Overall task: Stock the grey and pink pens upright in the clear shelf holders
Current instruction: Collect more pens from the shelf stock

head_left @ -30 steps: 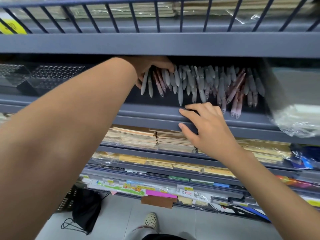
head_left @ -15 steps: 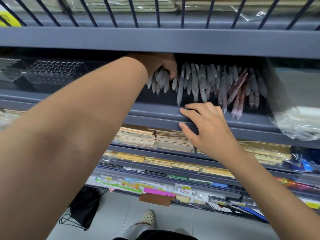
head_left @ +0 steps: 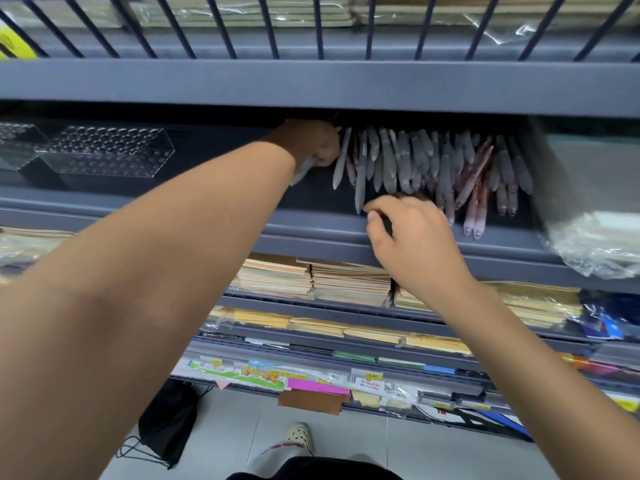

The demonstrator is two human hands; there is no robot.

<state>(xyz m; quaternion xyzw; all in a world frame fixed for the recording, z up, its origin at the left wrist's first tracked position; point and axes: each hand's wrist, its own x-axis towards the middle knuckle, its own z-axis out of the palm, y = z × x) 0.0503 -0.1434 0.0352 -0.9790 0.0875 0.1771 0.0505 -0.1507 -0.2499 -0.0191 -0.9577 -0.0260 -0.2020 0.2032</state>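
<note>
Grey shelving point(head_left: 311, 237) carries the pens point(head_left: 422, 161), bunched mid-shelf. Our left hand point(head_left: 311, 142) grips 1 grey pen point(head_left: 303, 173); our right hand point(head_left: 415, 240) curls at a leaning pen point(head_left: 360, 181), hold unclear. Next, we judge, both need seating upright.

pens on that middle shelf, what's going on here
A person is stocking pens on a grey shelf. The left hand reaches in at the left edge of the bunch and grips a grey pen. The right hand is at the shelf's front lip, fingers curled near the tip of a long pen; contact is unclear. Many grey pens and some pink pens already stand packed together; the clear holder to the left has none.
</note>
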